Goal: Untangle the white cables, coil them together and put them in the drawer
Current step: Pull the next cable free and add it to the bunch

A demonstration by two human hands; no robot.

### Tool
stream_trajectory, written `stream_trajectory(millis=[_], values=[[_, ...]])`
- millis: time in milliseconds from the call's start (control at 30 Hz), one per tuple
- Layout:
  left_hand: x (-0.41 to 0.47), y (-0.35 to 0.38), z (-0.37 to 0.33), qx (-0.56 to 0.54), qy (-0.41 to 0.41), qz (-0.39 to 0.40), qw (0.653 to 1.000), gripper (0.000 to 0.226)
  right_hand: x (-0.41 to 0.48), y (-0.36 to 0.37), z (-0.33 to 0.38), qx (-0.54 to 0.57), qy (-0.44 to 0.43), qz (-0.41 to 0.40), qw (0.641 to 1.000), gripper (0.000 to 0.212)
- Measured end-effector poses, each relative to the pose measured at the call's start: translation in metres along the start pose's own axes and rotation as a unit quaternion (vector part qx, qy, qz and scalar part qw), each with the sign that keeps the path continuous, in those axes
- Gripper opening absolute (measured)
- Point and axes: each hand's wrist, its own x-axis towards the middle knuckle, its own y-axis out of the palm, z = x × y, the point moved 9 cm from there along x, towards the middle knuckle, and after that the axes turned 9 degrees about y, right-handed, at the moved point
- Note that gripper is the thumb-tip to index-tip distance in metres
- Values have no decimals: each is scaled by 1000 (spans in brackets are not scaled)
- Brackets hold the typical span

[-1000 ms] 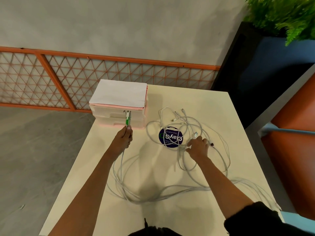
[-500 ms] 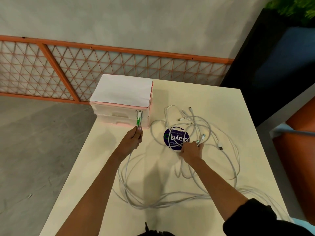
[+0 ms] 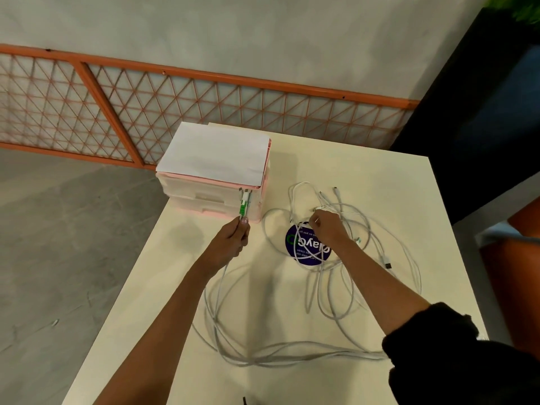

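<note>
Here, a smooth cream counter [image 3: 365, 171] carries a boxy drawer unit of frosted white plastic in a pink frame [image 3: 204, 200], both drawers pushed in. The thin, glossy white cables [image 3: 212, 308] sprawl in loose overlapping loops on the counter, right of the drawer unit and nearer than it. Just right of the unit's front corner, under those loops, lies a round dark-blue sticker [image 3: 304, 244] reading "clayGo" upside down; its smaller lines are too small to read. The left hand [image 3: 232, 241], just before the unit's front, has fingers curled round a bunch of cable ends, green-and-white plugs [image 3: 244, 204] poking up against the drawers. The right hand [image 3: 328, 226], farther right, pinches one strand.
</note>
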Motion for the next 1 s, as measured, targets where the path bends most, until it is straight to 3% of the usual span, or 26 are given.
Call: stream_trajectory(millis=[300, 500, 667, 800, 933, 1000], values=[[9, 1, 1, 26, -14, 10, 1000, 35, 33, 32, 44, -173, -106, 40, 978, 58], [14, -7, 3, 13, -19, 1, 1000, 34, 51, 34, 45, -209, -81, -37, 974, 24], [16, -6, 3, 6, -19, 1, 1000, 34, 51, 30, 43, -308, -81, -60, 946, 16], [15, -1, -1, 17, -10, 11, 1000, 34, 42, 16, 47, -267, -127, -118, 948, 25], [13, 0, -7, 26, -1, 9, 1000, 34, 33, -25, 63, -149, -193, -227, 943, 22], [13, 1, -13, 25, 6, 5, 1000, 34, 31, -53, 75, -64, -199, -240, 948, 18]])
